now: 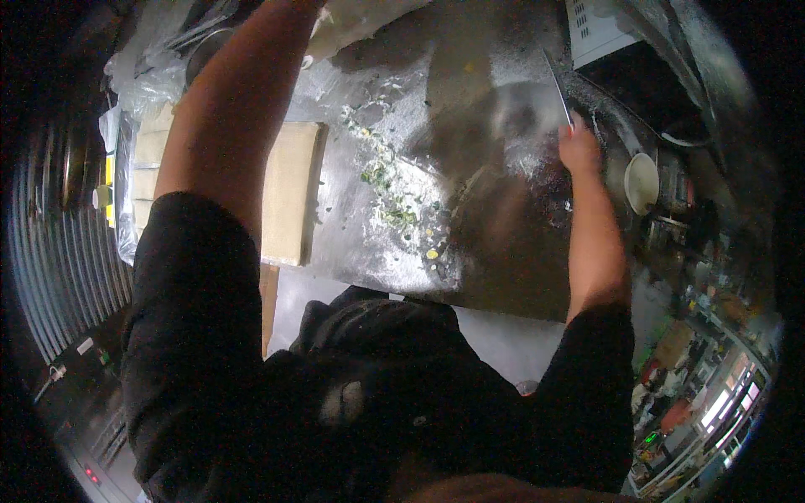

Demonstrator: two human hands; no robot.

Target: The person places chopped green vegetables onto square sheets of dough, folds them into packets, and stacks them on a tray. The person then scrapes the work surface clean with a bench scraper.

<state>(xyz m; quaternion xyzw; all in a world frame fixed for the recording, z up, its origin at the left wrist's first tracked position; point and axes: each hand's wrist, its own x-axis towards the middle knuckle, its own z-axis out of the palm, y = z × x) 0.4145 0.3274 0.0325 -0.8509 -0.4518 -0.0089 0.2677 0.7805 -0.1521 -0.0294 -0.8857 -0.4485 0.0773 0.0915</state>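
Observation:
My right hand (pixel 581 149) is closed round the handle end of a knife (pixel 557 86), whose long thin blade points away from me over the far right of the worktable. My left arm (pixel 222 109) stretches to the upper edge of the picture, and the hand lies beyond it. Near that forearm is a pale, crumpled sheet or bag (pixel 356 21), its kind unclear. White flour (pixel 417 189) and chopped green bits (pixel 401 218) with a few yellow pieces (pixel 432 253) are scattered across the middle of the metal worktable (pixel 503 260).
A thick pale board or block (pixel 289 197) lies under my left arm. Clear plastic wrap (pixel 134 75) covers things on the left. At the right stand a white-and-black box-shaped appliance (pixel 599 33) and a pale round bowl (pixel 641 183). Cluttered shelves (pixel 704 377) fill the lower right.

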